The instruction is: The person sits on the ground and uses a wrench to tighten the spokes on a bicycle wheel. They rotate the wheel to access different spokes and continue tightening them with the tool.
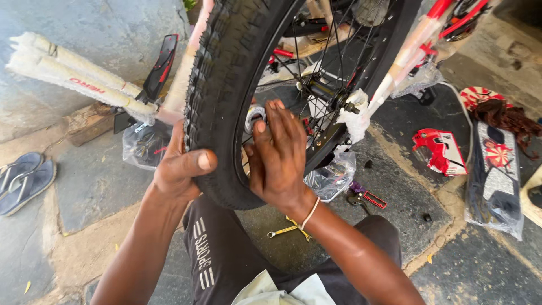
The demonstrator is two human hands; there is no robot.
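Two blue sandals (25, 183) lay far left on the floor. Beside them, the left hand (180, 169) gripped the knobby bicycle tyre (226, 85), thumb across its tread; the right hand (278, 155) rested fingers on the rim inside, holding a small metal ring (255, 116). A spanner (285, 230) lay below.

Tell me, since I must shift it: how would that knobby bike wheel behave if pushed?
The wheel would probably roll, being round. Its tyre's deep knobs likely grip rather than slip under the left hand. Thin spokes suggest it is light for its size.
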